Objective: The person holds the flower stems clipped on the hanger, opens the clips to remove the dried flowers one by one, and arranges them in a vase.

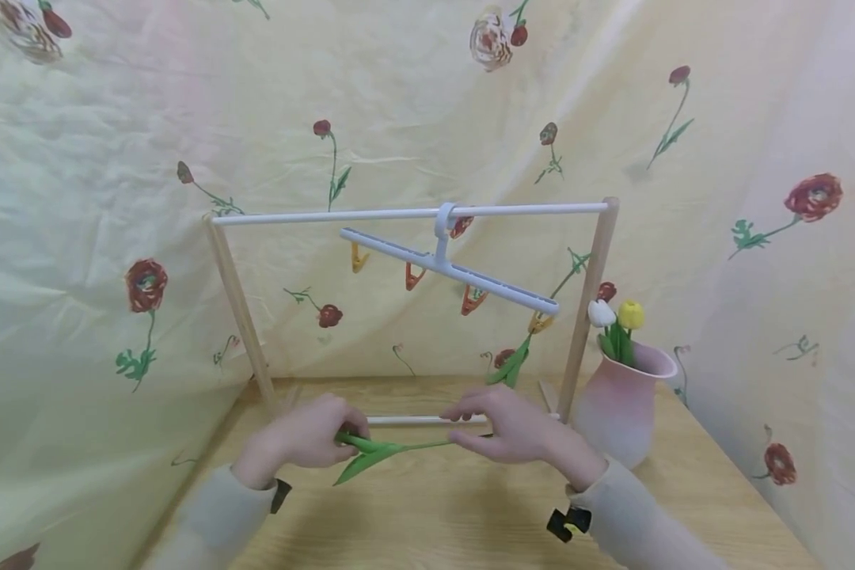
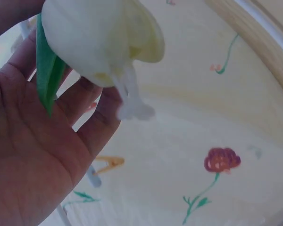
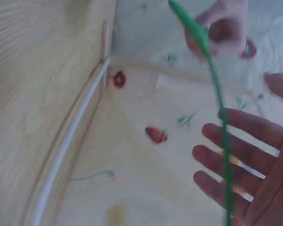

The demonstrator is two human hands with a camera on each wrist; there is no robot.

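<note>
My left hand (image 1: 321,431) holds an artificial white tulip by its leafy part near the bloom. Its white head (image 2: 94,37) shows large in the left wrist view, the fingers behind it. The green stem (image 1: 423,446) runs rightward, nearly level, toward my right hand (image 1: 509,423). That hand is beside the stem's far end, fingers (image 3: 245,155) spread and not closed around it. Above hangs a pale hanger (image 1: 413,255) with several yellow and orange clips. Its lowest clip (image 1: 540,322) grips a stem with green leaves (image 1: 513,364); the lower part is hidden behind my right hand.
A wooden rack with a white top rod (image 1: 328,215) carries the tilted hanger. To the right stands a pink-and-white vase (image 1: 620,408) with a white tulip (image 1: 602,313) and a yellow tulip (image 1: 631,314). A lower white rod (image 1: 406,420) lies behind the hands. Floral cloth surrounds the wooden table (image 1: 413,522).
</note>
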